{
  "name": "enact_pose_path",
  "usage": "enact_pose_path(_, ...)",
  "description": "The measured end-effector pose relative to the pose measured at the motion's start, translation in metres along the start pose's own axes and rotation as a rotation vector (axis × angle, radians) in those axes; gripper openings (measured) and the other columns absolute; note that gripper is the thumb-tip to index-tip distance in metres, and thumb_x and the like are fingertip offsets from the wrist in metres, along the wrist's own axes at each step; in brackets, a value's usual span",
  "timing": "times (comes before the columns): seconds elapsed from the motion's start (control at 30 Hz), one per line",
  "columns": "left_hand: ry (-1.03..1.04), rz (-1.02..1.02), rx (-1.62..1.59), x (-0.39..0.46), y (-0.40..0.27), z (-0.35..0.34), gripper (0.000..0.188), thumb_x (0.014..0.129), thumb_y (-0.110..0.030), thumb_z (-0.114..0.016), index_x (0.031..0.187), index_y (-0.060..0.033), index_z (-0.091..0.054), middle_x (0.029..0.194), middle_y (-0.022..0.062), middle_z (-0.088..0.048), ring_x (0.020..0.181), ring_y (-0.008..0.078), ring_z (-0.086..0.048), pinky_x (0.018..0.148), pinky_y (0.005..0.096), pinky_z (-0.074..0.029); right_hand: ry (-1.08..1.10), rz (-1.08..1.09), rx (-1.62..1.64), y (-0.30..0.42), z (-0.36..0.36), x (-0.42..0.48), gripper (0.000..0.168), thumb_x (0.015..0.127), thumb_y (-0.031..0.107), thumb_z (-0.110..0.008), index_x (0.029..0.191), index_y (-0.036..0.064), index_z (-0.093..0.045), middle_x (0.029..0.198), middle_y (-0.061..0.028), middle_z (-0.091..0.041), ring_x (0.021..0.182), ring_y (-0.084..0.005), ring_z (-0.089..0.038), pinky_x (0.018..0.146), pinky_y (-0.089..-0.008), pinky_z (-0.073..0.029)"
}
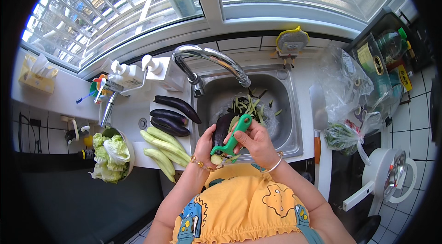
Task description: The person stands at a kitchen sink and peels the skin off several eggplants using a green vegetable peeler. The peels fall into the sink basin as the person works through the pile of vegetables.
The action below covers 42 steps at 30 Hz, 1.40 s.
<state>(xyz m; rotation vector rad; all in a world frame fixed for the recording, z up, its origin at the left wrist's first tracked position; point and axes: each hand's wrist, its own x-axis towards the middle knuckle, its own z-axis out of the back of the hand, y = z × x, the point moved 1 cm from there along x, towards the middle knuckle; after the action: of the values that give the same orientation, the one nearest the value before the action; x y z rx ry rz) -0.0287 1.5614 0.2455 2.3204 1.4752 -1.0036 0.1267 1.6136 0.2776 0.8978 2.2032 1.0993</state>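
Note:
My left hand (205, 145) grips a dark purple eggplant (221, 132) over the front edge of the stainless steel sink (293, 133). The eggplant's near end is cut and shows pale flesh. In my right hand (257, 142) is a green Y-shaped peeler (238, 133), its head against the near part of the eggplant. Part of the blade is hidden. Beyond my hands, eggplant peelings (253, 107) lie on a clear plastic bag (272, 123) in the sink. Several unpeeled eggplants (176, 105) and several pale peeled ones (165, 143) rest on the counter at left.
A chrome faucet (214, 58) arches over the sink. At far left stands a bowl of lettuce (112, 156). To the right lie a cleaver with an orange handle (317, 149), plastic bags (345, 85) and a white pot (380, 175). Pump bottles (153, 65) stand behind the eggplants.

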Motion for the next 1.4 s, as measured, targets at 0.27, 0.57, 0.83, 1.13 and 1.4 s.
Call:
enact_pose_path(0.27,0.084,-0.009,0.098,0.003,0.0,0.013,0.053,0.098,-0.045,-0.026,0.101,-0.004,-0.06,0.075,0.0106,-0.062,0.06,0.0295,-0.06,0.053,0.0389,-0.052,0.021,-0.023,-0.045,-0.002,-0.007,0.001,0.021,0.093,0.016,-0.061,0.106,0.003,-0.052,0.087,-0.0042,-0.067,0.067,-0.0068,-0.06,0.059,-0.0195,-0.049)
enact_pose_path(0.57,0.008,0.021,0.129,-0.008,0.0,0.018,0.051,0.098,-0.044,-0.03,0.101,-0.0031,-0.059,0.075,0.0127,-0.062,0.059,0.0261,-0.06,0.051,0.0362,-0.051,-0.067,0.013,-0.074,-0.013,-0.01,0.009,0.016,0.093,0.015,-0.06,0.1,0.003,-0.052,0.084,-0.0048,-0.066,0.065,-0.0072,-0.059,0.057,-0.0201,-0.048)
enact_pose_path(0.83,0.134,0.118,-0.006,-0.036,0.019,0.007,0.05,0.099,-0.044,-0.032,0.118,-0.0005,-0.048,0.078,0.009,-0.047,0.066,0.0157,-0.04,0.049,0.0239,-0.035,-0.491,0.275,-0.925,-0.045,0.097,0.052,0.016,0.086,0.012,-0.065,0.093,0.003,-0.054,0.072,-0.0095,-0.063,0.059,-0.0222,-0.062,0.055,-0.0322,-0.047)
enact_pose_path(1.13,0.157,0.011,-0.045,-0.024,-0.002,0.013,0.066,0.096,-0.055,-0.038,0.13,0.0018,-0.04,0.085,0.0092,-0.05,0.07,0.0164,-0.045,0.053,0.0235,-0.039,-0.508,0.43,-0.406,-0.019,0.061,0.031,0.011,0.09,0.012,-0.064,0.093,0.003,-0.059,0.086,-0.0022,-0.067,0.068,-0.0071,-0.06,0.06,-0.0218,-0.049)
enact_pose_path(1.4,-0.162,-0.045,-0.034,-0.02,-0.001,-0.019,0.06,0.096,-0.054,-0.039,0.116,-0.0003,-0.055,0.078,0.011,-0.06,0.058,0.0199,-0.057,0.04,0.0237,-0.044,-0.17,0.071,0.013,0.002,0.004,-0.004,0.017,0.095,0.019,-0.058,0.101,0.003,-0.056,0.093,-0.0092,-0.066,0.074,-0.0111,-0.062,0.064,-0.0221,-0.051)
